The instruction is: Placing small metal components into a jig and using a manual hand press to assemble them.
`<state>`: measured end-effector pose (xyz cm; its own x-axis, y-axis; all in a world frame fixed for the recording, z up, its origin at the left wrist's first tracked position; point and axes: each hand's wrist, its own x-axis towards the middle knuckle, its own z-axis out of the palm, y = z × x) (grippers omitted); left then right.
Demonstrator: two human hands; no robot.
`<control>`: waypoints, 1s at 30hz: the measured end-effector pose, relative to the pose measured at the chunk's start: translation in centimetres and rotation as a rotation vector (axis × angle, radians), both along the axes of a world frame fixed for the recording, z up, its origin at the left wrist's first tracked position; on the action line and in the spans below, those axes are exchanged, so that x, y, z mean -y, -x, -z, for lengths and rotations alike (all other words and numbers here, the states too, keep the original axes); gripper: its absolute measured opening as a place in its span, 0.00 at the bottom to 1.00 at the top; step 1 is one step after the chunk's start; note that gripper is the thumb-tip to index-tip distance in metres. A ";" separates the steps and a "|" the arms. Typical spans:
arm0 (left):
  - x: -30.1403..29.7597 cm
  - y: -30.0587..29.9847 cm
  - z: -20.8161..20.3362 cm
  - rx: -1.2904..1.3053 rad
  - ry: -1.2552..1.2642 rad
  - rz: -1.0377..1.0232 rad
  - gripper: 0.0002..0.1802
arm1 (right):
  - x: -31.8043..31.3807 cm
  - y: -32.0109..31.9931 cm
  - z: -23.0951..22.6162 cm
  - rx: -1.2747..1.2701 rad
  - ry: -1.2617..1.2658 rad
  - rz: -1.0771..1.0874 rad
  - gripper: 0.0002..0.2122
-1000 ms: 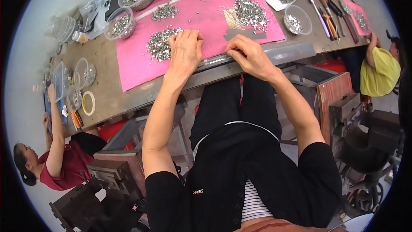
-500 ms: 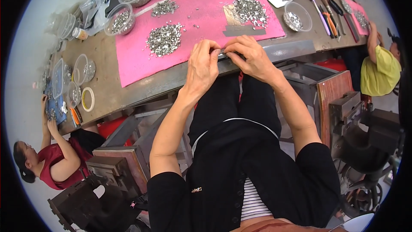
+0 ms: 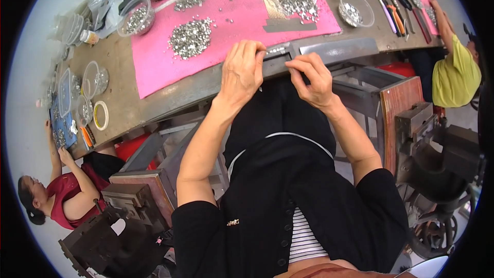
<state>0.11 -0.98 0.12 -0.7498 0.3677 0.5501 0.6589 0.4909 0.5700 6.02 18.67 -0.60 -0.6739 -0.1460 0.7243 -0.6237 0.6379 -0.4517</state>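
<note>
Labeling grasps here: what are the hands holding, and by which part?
Both hands meet at the near table edge. The left hand pinches a small metal piece at its left end with its fingertips; the right hand curls beside it, contents too small to tell.

Bright, even daylight is seen; shadows are soft. Edges are bent and blackened by fisheye distortion, far from the fingers (image 3: 247,51).

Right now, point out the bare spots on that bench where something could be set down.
Free: the pink mat below the pile of silver parts, and the brown benchtop between mat and tape roll. Crowded: the far edge, with clear bowls and hand tools.
</note>
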 end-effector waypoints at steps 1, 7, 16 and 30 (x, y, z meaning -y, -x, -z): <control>0.1 -0.1 -0.1 -0.024 0.013 0.003 0.07 | 0.0 -0.9 0.5 0.007 0.002 -0.006 0.12; 0.2 0.3 -1.0 -0.013 0.078 0.024 0.08 | 1.3 -3.6 5.6 0.202 -0.107 -0.136 0.09; 0.1 0.4 -1.0 -0.016 0.076 0.061 0.05 | 7.0 -3.0 9.7 0.316 -0.388 -0.058 0.18; 0.4 1.0 -0.7 0.161 -0.005 0.069 0.07 | 7.7 -3.6 12.1 0.286 -0.415 -0.245 0.10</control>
<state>-0.91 -1.41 0.85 -0.8014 0.4185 0.4273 0.5910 0.4447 0.6730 9.59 10.97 -12.73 -0.7455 -0.5567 0.3665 -0.6657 0.6501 -0.3665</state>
